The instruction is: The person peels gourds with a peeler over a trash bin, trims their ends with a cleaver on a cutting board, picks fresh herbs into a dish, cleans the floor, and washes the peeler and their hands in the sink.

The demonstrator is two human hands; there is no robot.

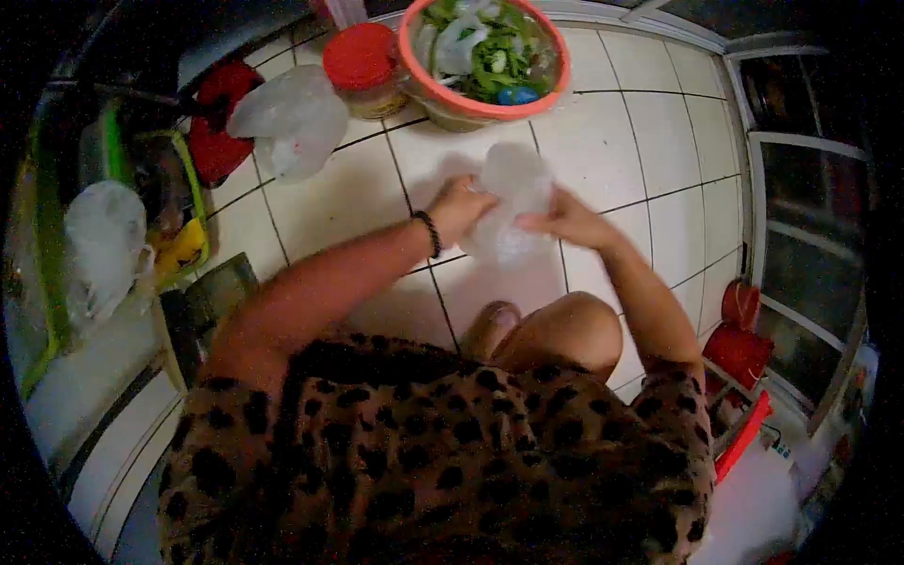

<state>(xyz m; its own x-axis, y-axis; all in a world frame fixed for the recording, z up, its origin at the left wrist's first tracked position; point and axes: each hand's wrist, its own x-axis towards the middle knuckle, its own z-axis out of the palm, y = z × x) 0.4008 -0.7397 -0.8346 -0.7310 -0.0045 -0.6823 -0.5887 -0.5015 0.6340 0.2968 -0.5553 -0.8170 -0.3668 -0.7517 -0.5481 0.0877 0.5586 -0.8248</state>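
A whitish, translucent plastic bag (pixel 516 179) is held between my two hands above the tiled floor (pixel 348 202). My left hand (pixel 460 207), with a dark beaded bracelet at the wrist, grips the bag's left side. On its right side my right hand (pixel 570 218) has its fingers closed on the plastic, somewhat blurred. The lower part of the bag hangs loosely between and below the hands. What the bag contains, if anything, cannot be made out.
Beyond my hands stands a pink-rimmed basin (pixel 565 71) of green leaves, beside a red-lidded jar (pixel 363 58). Another plastic bag (pixel 299 118) lies left of the jar. A green-edged rack (pixel 198 179) is at the left, and a red container (pixel 736 356) at the right.
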